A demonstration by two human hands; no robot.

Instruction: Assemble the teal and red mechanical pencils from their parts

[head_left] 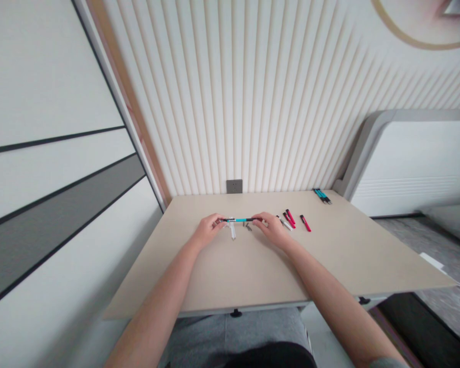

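A blue and black pen [240, 220] is held level above the middle of the table, one end in each hand. My left hand [210, 227] pinches its left end, and my right hand [270, 227] grips the black right end. Below the pen lie several thin white pen refills [233, 232], partly hidden behind it. A few small dark pieces [248, 226], too small to make out clearly, are beside them. Just past my right hand, a white pen part [286, 224] and several red pen parts [290, 217] rest on the table.
The beige table [245, 271] reaches back to a ribbed wall with a dark socket [234, 186]. Several blue pens [322, 196] lie together at the back right corner. A single red piece [305, 223] lies apart at the right. A white cabinet [80, 214] borders the left side.
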